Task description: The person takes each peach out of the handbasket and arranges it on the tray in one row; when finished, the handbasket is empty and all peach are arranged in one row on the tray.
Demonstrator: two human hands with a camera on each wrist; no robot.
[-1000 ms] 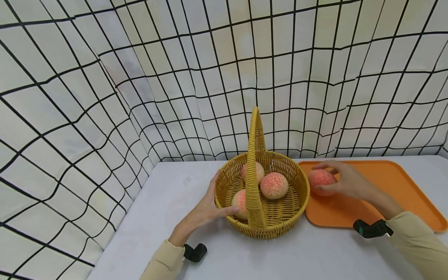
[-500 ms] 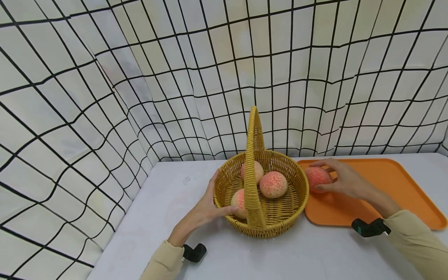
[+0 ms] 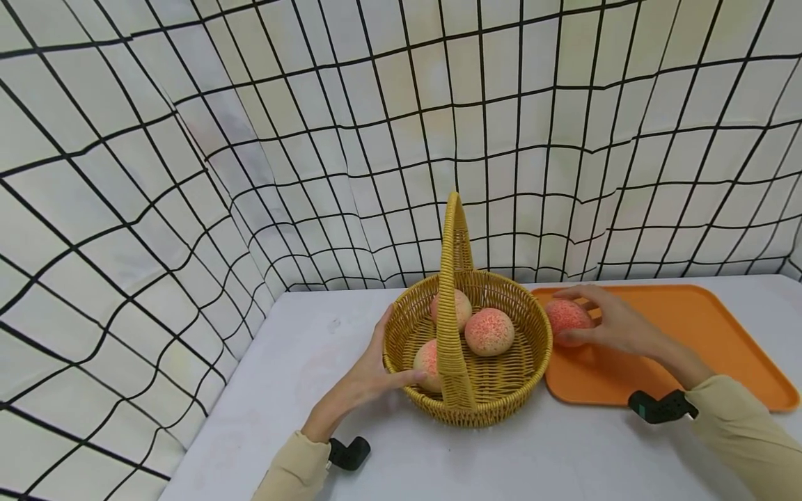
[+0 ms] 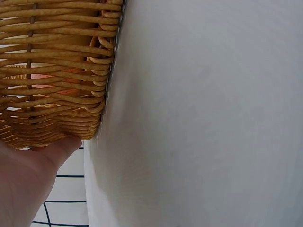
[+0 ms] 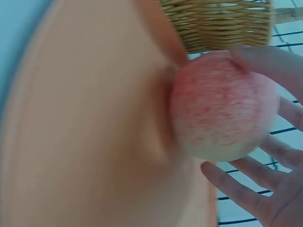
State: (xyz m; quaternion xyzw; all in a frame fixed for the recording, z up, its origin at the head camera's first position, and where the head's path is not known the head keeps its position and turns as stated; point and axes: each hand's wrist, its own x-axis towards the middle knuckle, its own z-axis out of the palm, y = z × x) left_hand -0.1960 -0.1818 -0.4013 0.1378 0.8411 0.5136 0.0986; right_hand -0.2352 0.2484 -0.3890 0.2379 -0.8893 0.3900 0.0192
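Observation:
A round wicker basket (image 3: 501, 400) with a tall arched handle stands mid-table. Inside lie a peach (image 3: 489, 332) on the right, another peach (image 3: 460, 309) at the back, and a third peach (image 3: 426, 363) partly behind the handle. My left hand (image 3: 370, 372) grips the basket's left side, thumb over the rim; the left wrist view shows a fingertip low against the weave. On the right, my right hand (image 3: 617, 323) holds a peach (image 5: 222, 106) between thumb and fingers, at the left end of an orange tray (image 3: 683, 313), close beside the basket.
The tray's left edge meets the basket's right side. A white wall with a black grid (image 3: 401, 139) stands behind the table (image 3: 301, 348) and along its left. The basket's handle rises high over its middle.
My right hand has shifted slightly left with the peach, closer to the basket, and in the last half second has hardly moved. The left hand keeps its place on the basket.

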